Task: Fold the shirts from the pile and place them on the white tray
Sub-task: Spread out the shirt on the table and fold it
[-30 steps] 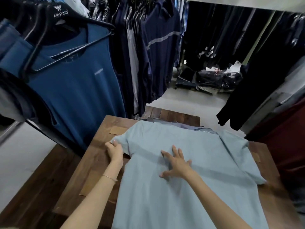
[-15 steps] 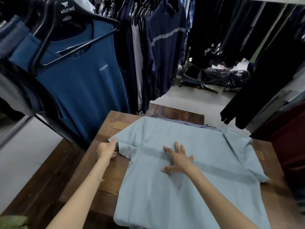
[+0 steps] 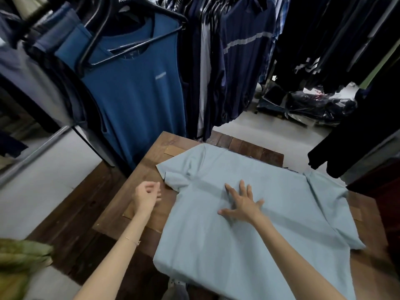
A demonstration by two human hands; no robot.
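Light blue shirt (image 3: 249, 234) flat on wooden table (image 3: 151, 154); right hand (image 3: 242, 204) pressing it, fingers spread; left hand (image 3: 146, 195) beside sleeve, fingers loosely curled, holding nothing.

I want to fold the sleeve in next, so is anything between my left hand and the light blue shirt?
Nothing visible does. Only bare table lies between the left hand and the nearest sleeve of the shirt; the right hand rests flat on it.

Dark wooden table (image 3: 149, 163), paler rectangular patches (image 3: 173, 151) set in its top; light blue shirt (image 3: 238, 245) spread flat, covering most of it.
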